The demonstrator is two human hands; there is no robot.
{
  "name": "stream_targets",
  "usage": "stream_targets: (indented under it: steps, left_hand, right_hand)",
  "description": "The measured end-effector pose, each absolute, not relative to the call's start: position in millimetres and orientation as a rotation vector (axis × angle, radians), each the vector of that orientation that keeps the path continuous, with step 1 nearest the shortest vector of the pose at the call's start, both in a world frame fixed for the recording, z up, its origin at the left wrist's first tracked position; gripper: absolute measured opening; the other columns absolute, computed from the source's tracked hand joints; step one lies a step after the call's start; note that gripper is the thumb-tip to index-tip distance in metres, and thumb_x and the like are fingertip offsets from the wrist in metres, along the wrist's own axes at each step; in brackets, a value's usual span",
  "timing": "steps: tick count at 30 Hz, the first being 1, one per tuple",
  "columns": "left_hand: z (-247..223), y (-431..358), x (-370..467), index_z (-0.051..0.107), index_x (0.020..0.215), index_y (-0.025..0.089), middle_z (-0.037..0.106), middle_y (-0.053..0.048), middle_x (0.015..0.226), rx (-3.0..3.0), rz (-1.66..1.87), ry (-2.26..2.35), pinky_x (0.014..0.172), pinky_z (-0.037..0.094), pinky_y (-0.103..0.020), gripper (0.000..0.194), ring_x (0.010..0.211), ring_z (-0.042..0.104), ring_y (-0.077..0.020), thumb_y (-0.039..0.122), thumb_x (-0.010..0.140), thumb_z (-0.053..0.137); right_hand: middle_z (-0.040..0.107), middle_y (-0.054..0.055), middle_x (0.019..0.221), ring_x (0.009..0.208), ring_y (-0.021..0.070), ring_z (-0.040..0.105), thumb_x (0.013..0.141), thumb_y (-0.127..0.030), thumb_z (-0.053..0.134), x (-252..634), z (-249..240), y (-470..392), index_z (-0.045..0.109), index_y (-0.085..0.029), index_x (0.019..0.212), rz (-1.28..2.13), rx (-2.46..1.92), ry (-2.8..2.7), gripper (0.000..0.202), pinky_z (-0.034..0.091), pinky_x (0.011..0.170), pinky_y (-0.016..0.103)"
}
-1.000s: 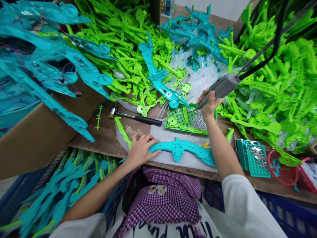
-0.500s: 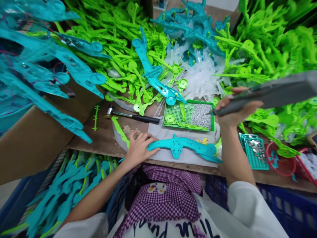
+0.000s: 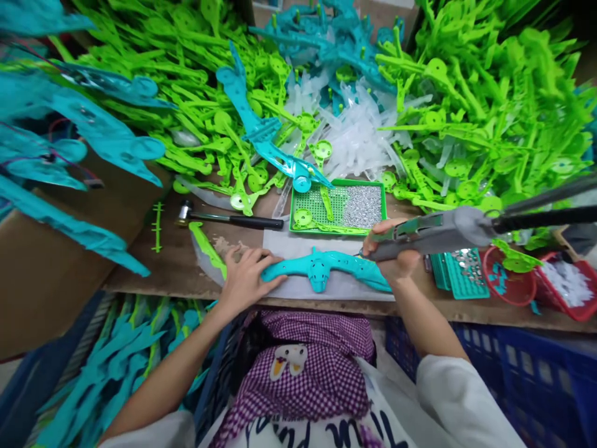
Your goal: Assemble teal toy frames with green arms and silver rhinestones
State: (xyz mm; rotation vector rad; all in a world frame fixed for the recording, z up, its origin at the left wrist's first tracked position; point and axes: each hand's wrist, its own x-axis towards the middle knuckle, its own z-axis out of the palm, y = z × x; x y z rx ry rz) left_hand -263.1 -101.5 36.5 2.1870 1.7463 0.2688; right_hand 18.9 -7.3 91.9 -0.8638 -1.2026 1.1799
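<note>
A blue curved plastic bow part [image 3: 319,274] lies on a grey cloth [image 3: 280,239] at the bench's front edge. My left hand [image 3: 247,274] grips its left end, with the thumb on the near side and the fingers on the far side. My right hand [image 3: 394,255] is wrapped round a grey electric screwdriver [image 3: 433,233], held slanting. Its tip meets or hovers just over the bow part's right arm; I cannot tell whether it touches. Behind the bow part stands a green tray [image 3: 385,211] holding silver screws [image 3: 364,205] and green plastic pieces.
A hammer [image 3: 233,219] lies left of the tray. Green parts [image 3: 186,106] and clear pieces [image 3: 359,130] are heaped behind. A cardboard box [image 3: 56,267] borders the left. Teal trays [image 3: 471,289] and red containers [image 3: 508,298] stand right. A blue crate [image 3: 513,373] sits below.
My right hand has brought the screwdriver down and inward, from beside the screw tray to the bow part's right arm. My left hand keeps its hold. The view has shifted a little.
</note>
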Motion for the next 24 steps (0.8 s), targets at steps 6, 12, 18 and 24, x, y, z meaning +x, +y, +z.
stream_targets:
  steps: [6, 12, 18, 24]
  left_hand:
    - [36, -102, -264, 0.066, 0.107, 0.029, 0.064, -0.005, 0.108, 2.208, 0.272, 1.745, 0.108, 0.013, -0.054, 0.035, 0.106, 0.056, -0.0266, 0.055, 0.084, 0.059]
    - [37, -103, -264, 0.066, 0.107, 0.028, 0.065, -0.005, 0.107, 2.242, 0.315, 1.748, 0.108, 0.015, -0.054, 0.032, 0.104, 0.058, -0.0259, 0.051, 0.085, 0.059]
    - [35, -102, -265, 0.066, 0.107, 0.028, 0.065, -0.004, 0.108, 2.245, 0.327, 1.746, 0.107, 0.017, -0.055, 0.03, 0.103, 0.059, -0.026, 0.047, 0.084, 0.063]
    - [35, -103, -264, 0.067, 0.107, 0.029, 0.065, -0.004, 0.108, 2.229, 0.343, 1.744, 0.107, 0.017, -0.055, 0.03, 0.103, 0.059, -0.026, 0.047, 0.084, 0.063]
  right_hand:
    - [0.043, -0.008, 0.046, 0.035, 0.0085, 0.043, 0.066, -0.075, 0.056, -2, 95, 82, 0.058, -0.024, 0.075, 0.94, -0.862, -1.042, 0.051, 0.033, 0.034, 0.024]
    - [0.047, -0.008, 0.046, 0.036, 0.0072, 0.047, 0.077, -0.061, 0.056, -34, 65, 136, 0.061, -0.02, 0.073, 0.958, -0.836, -1.215, 0.041, 0.037, 0.039, 0.023]
    - [0.046, -0.008, 0.046, 0.037, 0.0072, 0.047, 0.077, -0.063, 0.054, -37, 51, 140, 0.06, -0.021, 0.07, 0.944, -0.884, -1.256, 0.044, 0.04, 0.041, 0.023]
    - [0.046, -0.008, 0.047, 0.037, 0.0071, 0.047, 0.078, -0.063, 0.054, -36, 49, 141, 0.06, -0.02, 0.071, 0.935, -0.888, -1.263, 0.044, 0.037, 0.038, 0.021]
